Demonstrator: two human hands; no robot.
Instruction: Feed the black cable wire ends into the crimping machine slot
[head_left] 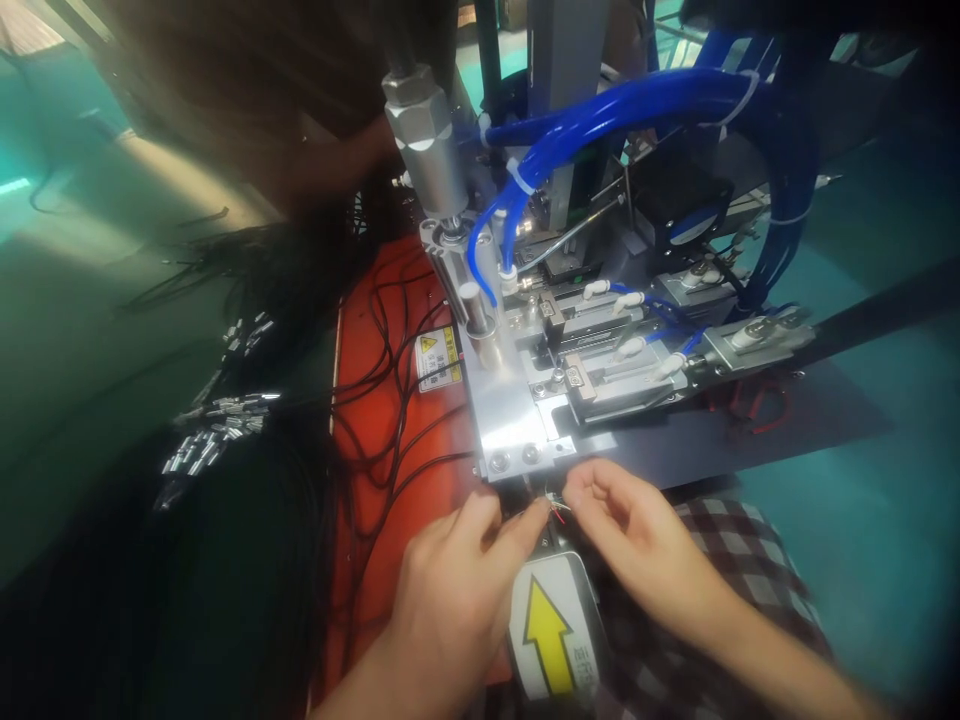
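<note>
The person's left hand (457, 575) comes in nearest, its thumb reaching forward and pinching a small spray of thin wires (556, 504), one of them red. The right hand (637, 520) faces it from just beside the wires, fingers curled and thumb and forefinger close together; whether they grip a strand, one cannot tell. Below the fingertips, between the two hands, sits a white panel (531, 665) with a yellow arrow (548, 630). Just beyond both hands is a metal machine (510, 415), with thick blue hoses (645, 100) arching over its far part. Left of and beyond the left hand, black cables (396, 400) cross a red bench (442, 500) near a warning label (439, 358); farther left lies a cluster of silver tips (217, 435). Checked cloth (750, 560) shows beside the right wrist.
</note>
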